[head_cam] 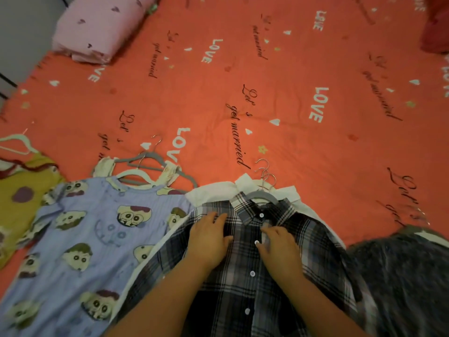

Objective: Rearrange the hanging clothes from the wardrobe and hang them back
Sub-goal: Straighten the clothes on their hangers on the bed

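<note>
A dark plaid shirt (pixel 245 283) on a grey hanger (pixel 261 196) lies on the bed, on top of a white shirt (pixel 211 192). My left hand (pixel 209 239) rests flat on the plaid shirt's left chest, fingers straight. My right hand (pixel 279 246) lies on the button placket just below the collar, fingertips by the second button; whether it pinches the fabric is unclear. Several metal hanger hooks (pixel 266 172) stick out above the collars. Left of the pile lies a blue cartoon-print dress (pixel 80 242) on white and grey hangers (pixel 148 170).
A coral bedsheet (pixel 267 93) with "LOVE" lettering covers the bed. A yellow garment (pixel 21 198) on a pale hanger lies at the far left. A folded pink quilt (pixel 97 27) sits at the back left. A grey fuzzy garment (pixel 403 276) lies to the right.
</note>
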Demonstrator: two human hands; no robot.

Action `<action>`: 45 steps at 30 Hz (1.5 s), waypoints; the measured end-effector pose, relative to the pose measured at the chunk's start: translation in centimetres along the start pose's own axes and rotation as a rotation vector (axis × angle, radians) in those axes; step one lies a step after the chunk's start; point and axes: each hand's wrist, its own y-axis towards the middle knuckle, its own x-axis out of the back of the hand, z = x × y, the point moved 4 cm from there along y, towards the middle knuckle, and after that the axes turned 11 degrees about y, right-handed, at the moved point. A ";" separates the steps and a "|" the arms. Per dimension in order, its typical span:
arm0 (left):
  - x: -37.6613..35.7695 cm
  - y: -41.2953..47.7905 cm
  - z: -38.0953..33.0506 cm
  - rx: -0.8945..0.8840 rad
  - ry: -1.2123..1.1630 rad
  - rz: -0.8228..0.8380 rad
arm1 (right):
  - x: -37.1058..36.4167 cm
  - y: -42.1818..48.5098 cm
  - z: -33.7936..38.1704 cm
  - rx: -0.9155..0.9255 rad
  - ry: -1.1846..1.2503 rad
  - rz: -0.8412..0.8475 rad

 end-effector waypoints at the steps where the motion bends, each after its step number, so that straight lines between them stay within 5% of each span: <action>1: 0.5 -0.6 0.4 -0.003 -0.001 -0.015 | 0.3 -0.5 0.7 0.017 -0.011 0.008; 17: 10.1 -17.7 13.8 0.093 -0.003 -0.237 | -1.0 -12.0 19.0 0.275 -0.121 0.082; 34: 9.1 -38.6 47.0 0.276 -0.061 -0.314 | -22.6 -26.8 44.5 0.482 -0.247 0.148; 45: 9.8 -37.4 62.5 0.352 -0.066 -0.290 | -33.1 -22.7 58.5 0.576 -0.257 0.169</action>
